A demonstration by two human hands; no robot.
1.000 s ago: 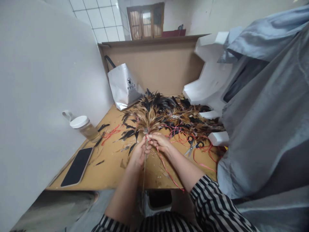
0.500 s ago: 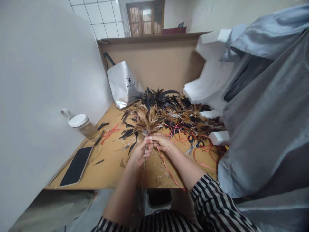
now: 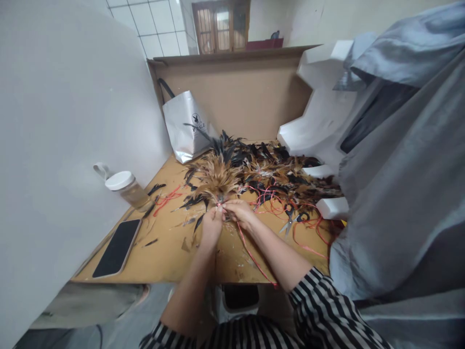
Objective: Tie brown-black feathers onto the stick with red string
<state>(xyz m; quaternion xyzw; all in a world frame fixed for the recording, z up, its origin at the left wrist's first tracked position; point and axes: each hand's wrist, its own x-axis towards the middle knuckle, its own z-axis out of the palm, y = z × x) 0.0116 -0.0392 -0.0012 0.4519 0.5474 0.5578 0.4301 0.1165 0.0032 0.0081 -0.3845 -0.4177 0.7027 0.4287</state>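
Observation:
A feather duster with a full head of brown and black feathers points away from me over the table. My left hand is closed around its stem just below the feathers. Close against it, my right hand pinches a pink-red string at the base of the feather head. The string's tail runs from under the right hand down to the table's front edge. Most of the stem is hidden behind my left hand and forearm.
Loose feathers and tangled red string lie behind and right, with scissors beside them. At left are a phone and a lidded jar. A silver bag, white foam and grey cloth border the table.
The feather head has tilted, its dark tips swinging left across the bag. My left hand has turned, and the lower stem no longer shows beneath it. My right hand has barely moved.

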